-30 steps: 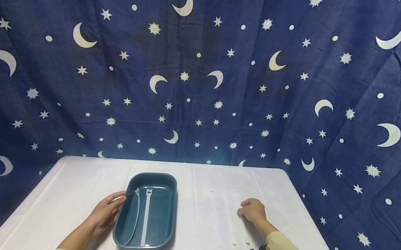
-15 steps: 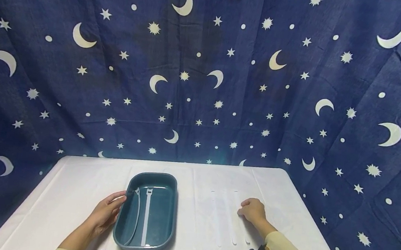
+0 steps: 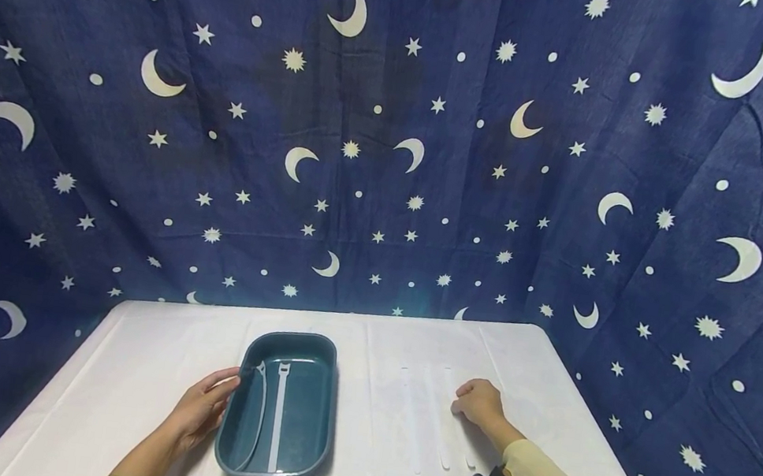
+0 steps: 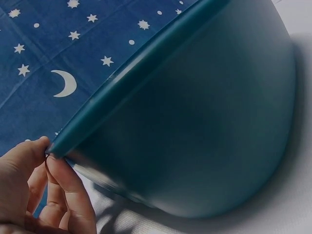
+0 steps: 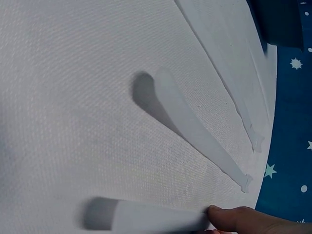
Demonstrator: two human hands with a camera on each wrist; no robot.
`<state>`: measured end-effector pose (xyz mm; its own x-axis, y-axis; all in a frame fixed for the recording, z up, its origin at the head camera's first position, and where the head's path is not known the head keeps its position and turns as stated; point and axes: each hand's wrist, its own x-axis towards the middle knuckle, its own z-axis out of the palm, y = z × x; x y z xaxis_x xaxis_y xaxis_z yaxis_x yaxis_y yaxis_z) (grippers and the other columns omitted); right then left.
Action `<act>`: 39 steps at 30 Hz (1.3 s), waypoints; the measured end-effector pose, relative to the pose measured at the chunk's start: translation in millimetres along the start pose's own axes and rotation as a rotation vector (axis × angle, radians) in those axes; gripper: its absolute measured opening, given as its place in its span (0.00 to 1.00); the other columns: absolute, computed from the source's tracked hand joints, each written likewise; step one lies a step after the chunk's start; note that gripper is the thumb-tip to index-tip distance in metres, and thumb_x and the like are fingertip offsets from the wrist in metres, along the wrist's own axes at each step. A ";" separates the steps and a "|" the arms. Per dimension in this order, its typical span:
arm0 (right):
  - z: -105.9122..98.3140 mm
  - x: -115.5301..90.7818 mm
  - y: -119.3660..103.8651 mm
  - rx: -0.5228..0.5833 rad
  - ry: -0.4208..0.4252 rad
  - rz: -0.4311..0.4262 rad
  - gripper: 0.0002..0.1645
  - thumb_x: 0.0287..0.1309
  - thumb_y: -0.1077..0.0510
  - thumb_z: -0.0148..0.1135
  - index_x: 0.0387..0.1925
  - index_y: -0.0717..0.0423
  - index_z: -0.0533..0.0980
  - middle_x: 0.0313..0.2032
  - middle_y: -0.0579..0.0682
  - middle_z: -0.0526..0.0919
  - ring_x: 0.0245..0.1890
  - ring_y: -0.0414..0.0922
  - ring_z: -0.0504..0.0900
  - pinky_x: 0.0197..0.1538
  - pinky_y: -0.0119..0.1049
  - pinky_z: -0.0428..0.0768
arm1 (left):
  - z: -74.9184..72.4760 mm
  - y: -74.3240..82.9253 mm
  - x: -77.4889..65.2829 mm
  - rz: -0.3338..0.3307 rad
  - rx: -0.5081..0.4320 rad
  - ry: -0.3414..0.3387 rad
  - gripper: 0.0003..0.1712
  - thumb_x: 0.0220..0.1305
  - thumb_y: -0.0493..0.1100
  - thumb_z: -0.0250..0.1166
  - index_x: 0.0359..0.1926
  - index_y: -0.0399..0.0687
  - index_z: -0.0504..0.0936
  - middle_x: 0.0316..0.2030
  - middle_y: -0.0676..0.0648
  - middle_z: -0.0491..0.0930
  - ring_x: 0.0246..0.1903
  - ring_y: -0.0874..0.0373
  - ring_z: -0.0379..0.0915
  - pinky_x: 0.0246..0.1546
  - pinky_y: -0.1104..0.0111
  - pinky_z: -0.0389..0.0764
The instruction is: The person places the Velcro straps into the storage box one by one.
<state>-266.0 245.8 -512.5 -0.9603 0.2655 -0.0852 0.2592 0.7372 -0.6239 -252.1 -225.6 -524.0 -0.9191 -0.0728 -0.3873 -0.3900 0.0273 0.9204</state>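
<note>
In the head view my left hand (image 3: 196,406) holds the left side of a dark teal, rounded rectangular plastic tub (image 3: 330,422). The left wrist view shows thumb and fingers pinching the tub's rim (image 4: 117,80). Inside the tub are a straight white cable strap (image 3: 278,416) with a slotted head and a curved one (image 3: 262,406) along the left wall. Over on the right, my right hand (image 3: 481,405) pinches the far end of another white cable strap (image 5: 161,217) lying along the cloth. Its near tip lifts and casts a shadow. The lower fingers are mostly out of frame.
Two more white straps, one nearer my right hand (image 5: 200,129) and one farther left (image 5: 219,63), lie on the white tablecloth (image 3: 384,334) between tub and hand. A blue curtain (image 3: 387,191) with moons and stars hangs behind the table and along its right side.
Both hands, the tub and the straps keep their places. Only the head view has tilted very slightly upward.
</note>
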 end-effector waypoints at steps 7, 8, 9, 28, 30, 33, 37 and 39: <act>1.4 0.9 -0.7 0.014 -0.012 0.026 0.14 0.38 0.66 0.71 0.30 0.63 0.76 0.29 0.56 0.79 0.29 0.48 0.78 0.29 0.34 0.79 | -0.1 -0.1 -0.6 0.004 -0.006 -0.016 0.42 0.63 0.58 0.66 0.71 0.44 0.63 0.48 0.50 0.80 0.37 0.65 0.77 0.36 0.74 0.84; 1.5 0.9 -0.9 0.015 -0.013 0.029 0.14 0.38 0.66 0.71 0.30 0.63 0.76 0.29 0.56 0.79 0.29 0.48 0.78 0.28 0.34 0.79 | -0.2 0.0 -0.7 0.003 -0.009 -0.016 0.42 0.63 0.58 0.66 0.71 0.44 0.63 0.47 0.50 0.80 0.37 0.65 0.77 0.36 0.74 0.84; 1.5 1.0 -1.1 0.018 -0.014 0.033 0.14 0.38 0.66 0.71 0.30 0.63 0.76 0.29 0.56 0.79 0.29 0.48 0.78 0.28 0.34 0.79 | -0.2 -0.2 -0.4 0.001 -0.012 -0.015 0.42 0.63 0.58 0.66 0.71 0.45 0.63 0.47 0.51 0.81 0.37 0.65 0.77 0.35 0.74 0.84; 1.2 7.4 1.0 0.029 -0.036 0.046 0.10 0.43 0.64 0.69 0.31 0.65 0.80 0.28 0.55 0.80 0.29 0.47 0.78 0.32 0.37 0.80 | 0.0 -3.9 1.5 0.037 -0.016 -0.018 0.41 0.63 0.58 0.66 0.70 0.43 0.64 0.47 0.52 0.81 0.40 0.65 0.77 0.43 0.71 0.84; 0.6 7.9 0.7 0.034 -0.043 0.060 0.10 0.43 0.64 0.69 0.31 0.65 0.80 0.28 0.54 0.80 0.29 0.47 0.78 0.33 0.37 0.80 | 0.0 -3.9 1.6 0.037 -0.014 -0.017 0.40 0.64 0.57 0.66 0.70 0.43 0.64 0.48 0.51 0.81 0.41 0.65 0.77 0.42 0.71 0.84; -1.0 7.5 -0.3 0.039 -0.050 0.068 0.11 0.43 0.63 0.69 0.32 0.65 0.81 0.27 0.54 0.81 0.29 0.47 0.78 0.33 0.37 0.80 | 0.0 -3.4 1.5 0.033 -0.014 -0.014 0.40 0.64 0.57 0.65 0.70 0.43 0.64 0.49 0.50 0.81 0.40 0.64 0.77 0.42 0.71 0.84; -2.5 7.4 -0.3 0.045 -0.055 0.066 0.11 0.43 0.64 0.69 0.32 0.66 0.81 0.26 0.54 0.81 0.27 0.46 0.78 0.30 0.36 0.79 | -0.1 -2.6 1.1 0.027 -0.014 -0.016 0.40 0.64 0.57 0.65 0.70 0.44 0.64 0.49 0.49 0.81 0.40 0.64 0.77 0.41 0.71 0.84; -3.2 7.5 -0.2 0.051 -0.059 0.071 0.11 0.44 0.64 0.69 0.33 0.66 0.81 0.27 0.54 0.81 0.27 0.46 0.78 0.29 0.35 0.78 | -0.1 -2.4 0.9 0.027 -0.010 -0.016 0.40 0.64 0.57 0.66 0.70 0.44 0.64 0.50 0.49 0.81 0.40 0.64 0.77 0.41 0.71 0.84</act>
<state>-272.9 249.6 -510.5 -0.9446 0.2779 -0.1749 0.3225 0.6846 -0.6537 -252.1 -225.8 -526.5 -0.9302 -0.0558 -0.3627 -0.3642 0.0191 0.9311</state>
